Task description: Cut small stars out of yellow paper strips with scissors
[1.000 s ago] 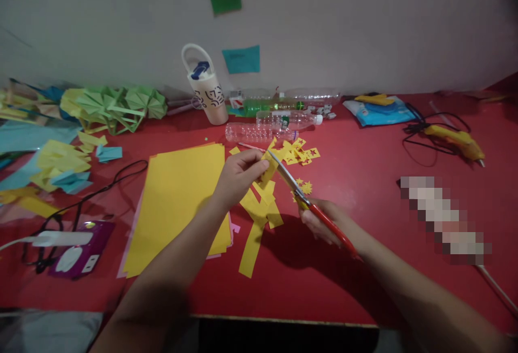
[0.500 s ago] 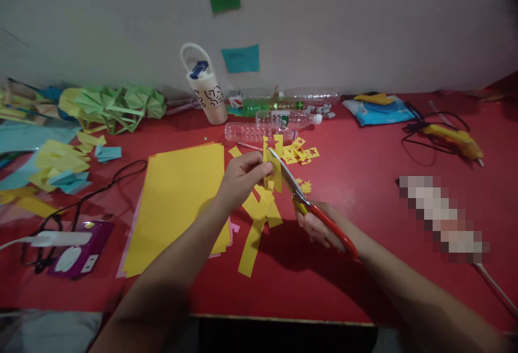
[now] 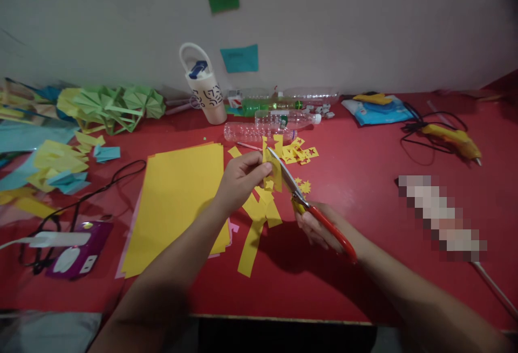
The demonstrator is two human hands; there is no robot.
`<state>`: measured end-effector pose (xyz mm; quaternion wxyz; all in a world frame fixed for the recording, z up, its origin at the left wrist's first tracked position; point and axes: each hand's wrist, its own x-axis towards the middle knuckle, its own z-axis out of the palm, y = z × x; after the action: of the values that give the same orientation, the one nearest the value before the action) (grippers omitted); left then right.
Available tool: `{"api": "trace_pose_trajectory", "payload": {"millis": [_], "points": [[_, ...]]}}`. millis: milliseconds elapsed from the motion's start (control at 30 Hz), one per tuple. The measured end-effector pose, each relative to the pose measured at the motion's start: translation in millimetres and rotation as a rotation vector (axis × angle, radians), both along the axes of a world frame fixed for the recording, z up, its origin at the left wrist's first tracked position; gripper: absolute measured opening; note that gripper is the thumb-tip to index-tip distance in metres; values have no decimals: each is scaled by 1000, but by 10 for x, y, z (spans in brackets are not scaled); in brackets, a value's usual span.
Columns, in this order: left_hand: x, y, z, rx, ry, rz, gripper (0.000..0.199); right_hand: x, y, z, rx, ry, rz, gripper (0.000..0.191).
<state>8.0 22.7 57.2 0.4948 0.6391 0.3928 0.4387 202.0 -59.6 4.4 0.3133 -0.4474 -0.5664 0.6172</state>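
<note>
My left hand [image 3: 245, 177] pinches a small piece of yellow paper [image 3: 277, 172] with notched edges, held up above the table. My right hand [image 3: 318, 226] is wrapped around red-handled scissors [image 3: 329, 229]. Their metal blades point up and left, with the tips at the paper. Below my hands lie yellow paper strips [image 3: 250, 250], overlapping one another. Small yellow squares with star shapes [image 3: 299, 151] are scattered just behind, and cut yellow stars [image 3: 305, 186] rest near the scissors. Left of my left hand is a stack of yellow sheets [image 3: 178, 196], with pink sheets showing beneath.
Clear plastic bottles [image 3: 259, 131] and a white tumbler [image 3: 208, 96] stand or lie along the wall. To the right are a blue wipes pack [image 3: 376, 113], a yellow glue gun [image 3: 453, 140] and a blurred-out object [image 3: 441, 218]. A purple power strip [image 3: 81, 250] and folded green paper [image 3: 117, 104] are left.
Hardly anything differs. Both hands, the paper and the scissors keep nearly the same pose, and the whole view has shifted very slightly.
</note>
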Motion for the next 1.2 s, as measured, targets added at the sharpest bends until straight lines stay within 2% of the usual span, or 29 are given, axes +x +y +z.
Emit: {"api": "trace_pose_trajectory", "payload": {"millis": [433, 633, 933, 1067, 1200], "points": [[7, 4, -27, 1, 0, 4, 26, -26, -36, 33, -9, -9, -25, 61], [8, 5, -37, -9, -15, 6, 25, 9, 3, 36, 20, -20, -15, 55], [-27, 33, -20, -15, -29, 2, 26, 28, 22, -6, 44, -25, -4, 55], [-61, 53, -51, -21, -65, -16, 25, 42, 27, 33, 10, -39, 19, 55], [-85, 82, -65, -44, -131, 34, 18, 47, 30, 53, -28, -50, 5, 57]]}}
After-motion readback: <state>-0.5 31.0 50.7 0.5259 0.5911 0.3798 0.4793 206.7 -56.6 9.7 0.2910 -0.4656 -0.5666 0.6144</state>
